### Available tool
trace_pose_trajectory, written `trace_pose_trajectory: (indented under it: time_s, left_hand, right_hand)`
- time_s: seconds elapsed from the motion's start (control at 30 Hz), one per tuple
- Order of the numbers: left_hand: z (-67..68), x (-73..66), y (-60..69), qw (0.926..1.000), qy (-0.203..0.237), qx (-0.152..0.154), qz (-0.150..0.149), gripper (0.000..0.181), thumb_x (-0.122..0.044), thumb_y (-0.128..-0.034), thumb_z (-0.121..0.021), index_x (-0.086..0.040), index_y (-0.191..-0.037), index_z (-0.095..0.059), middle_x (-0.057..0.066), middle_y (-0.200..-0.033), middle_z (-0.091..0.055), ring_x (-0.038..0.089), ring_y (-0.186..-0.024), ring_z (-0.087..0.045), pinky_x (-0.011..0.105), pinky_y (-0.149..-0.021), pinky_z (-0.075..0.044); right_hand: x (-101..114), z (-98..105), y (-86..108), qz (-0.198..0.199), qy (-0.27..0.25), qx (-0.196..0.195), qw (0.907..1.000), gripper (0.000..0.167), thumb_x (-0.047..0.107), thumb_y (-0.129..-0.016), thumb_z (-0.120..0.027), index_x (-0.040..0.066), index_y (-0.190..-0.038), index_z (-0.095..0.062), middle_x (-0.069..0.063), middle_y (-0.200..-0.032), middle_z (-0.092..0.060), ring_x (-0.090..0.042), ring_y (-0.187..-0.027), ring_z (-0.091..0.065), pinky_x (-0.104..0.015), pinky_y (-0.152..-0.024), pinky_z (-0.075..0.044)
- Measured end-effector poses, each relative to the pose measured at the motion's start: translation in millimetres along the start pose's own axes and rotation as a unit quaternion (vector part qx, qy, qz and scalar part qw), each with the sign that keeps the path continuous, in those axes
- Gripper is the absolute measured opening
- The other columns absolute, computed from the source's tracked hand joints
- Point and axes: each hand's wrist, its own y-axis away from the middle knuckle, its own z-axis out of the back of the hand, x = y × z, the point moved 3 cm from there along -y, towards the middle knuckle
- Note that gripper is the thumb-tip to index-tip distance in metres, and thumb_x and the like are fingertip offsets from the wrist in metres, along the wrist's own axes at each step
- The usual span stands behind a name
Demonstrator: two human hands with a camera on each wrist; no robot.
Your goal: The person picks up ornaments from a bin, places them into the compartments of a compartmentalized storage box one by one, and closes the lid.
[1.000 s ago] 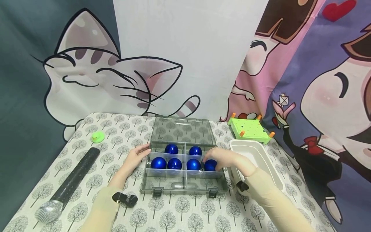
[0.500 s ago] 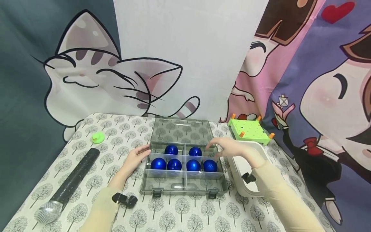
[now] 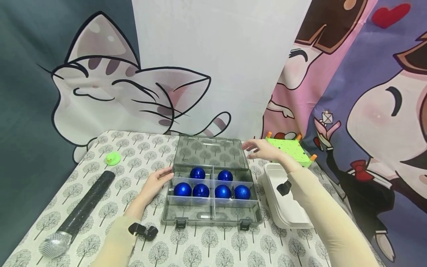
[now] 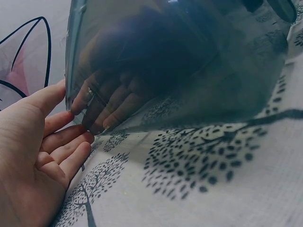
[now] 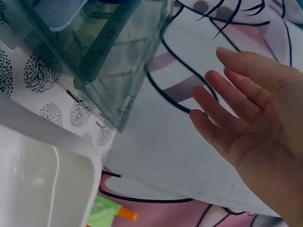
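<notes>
A smoky clear plastic divided box (image 3: 192, 212) lies on the table with its lid (image 3: 210, 150) folded back. Shiny blue Christmas balls sit in its back and middle compartments: one ball (image 3: 198, 173) back left, one ball (image 3: 225, 176) back right, and pairs in the middle row, such as the left ball (image 3: 182, 190) and the right, glittery ball (image 3: 242, 192). My left hand (image 3: 155, 184) touches the box's left side with relaxed fingertips, as the left wrist view also shows. Beside the lid's right edge, my right hand (image 3: 263, 150) hovers with fingers spread and nothing in it (image 5: 255, 111).
A white plastic tub (image 3: 274, 207) stands right of the box, partly under my right forearm. Behind it is a green pegged toy (image 3: 288, 147) with orange legs. At left lie a black microphone (image 3: 83, 207) and a green rubber duck (image 3: 113, 158).
My right hand has released the right ball in the middle row, risen out of the box and moved back to the lid's right edge. My left hand has stayed in place.
</notes>
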Motion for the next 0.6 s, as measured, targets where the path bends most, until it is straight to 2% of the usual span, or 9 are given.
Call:
trace_pose_trajectory:
  time_s: [0.13,0.33,0.43,0.6]
  left_hand:
    - [-0.1,1.1,0.0,1.0,-0.005,-0.001,-0.001,0.056,-0.026,-0.0986,-0.059,0.004,-0.143,-0.043,0.026,-0.145,-0.047,0.04,-0.132,-0.049,0.044,-0.112,-0.04]
    - [-0.7,0.8,-0.1,1.0,-0.003,-0.005,0.001,0.055,-0.025,-0.0981,-0.06,0.003,-0.143,-0.044,0.025,-0.144,-0.048,0.039,-0.132,-0.049,0.045,-0.112,-0.041]
    - [-0.4,0.4,-0.1,1.0,-0.002,-0.006,0.002,0.055,-0.026,-0.0979,-0.06,0.003,-0.142,-0.045,0.025,-0.144,-0.048,0.039,-0.132,-0.049,0.045,-0.112,-0.041]
    - [0.4,-1.6,1.4,1.0,0.005,-0.003,0.003,0.056,-0.026,-0.0982,-0.06,0.003,-0.143,-0.043,0.025,-0.145,-0.046,0.04,-0.133,-0.048,0.045,-0.113,-0.04]
  right_hand:
    - [-12.6,0.8,-13.7,-0.037,-0.02,-0.022,0.9989,0.044,0.003,-0.087,-0.066,-0.006,-0.129,-0.054,-0.028,-0.127,-0.06,-0.043,-0.117,-0.06,-0.049,-0.093,-0.056]
    - [-34.2,-2.7,-29.8,-0.092,-0.071,-0.04,0.9924,0.05,0.003,-0.088,-0.065,-0.01,-0.133,-0.048,-0.031,-0.13,-0.056,-0.044,-0.118,-0.058,-0.051,-0.099,-0.053]
    - [-44.9,-6.1,-35.6,-0.127,-0.11,-0.036,0.9851,0.051,0.002,-0.089,-0.062,-0.011,-0.135,-0.045,-0.033,-0.133,-0.052,-0.044,-0.119,-0.056,-0.049,-0.099,-0.053]
    - [-61.9,-14.9,-43.8,-0.184,-0.182,-0.015,0.9658,0.054,0.003,-0.093,-0.054,-0.015,-0.139,-0.035,-0.036,-0.139,-0.042,-0.044,-0.122,-0.051,-0.052,-0.104,-0.049]
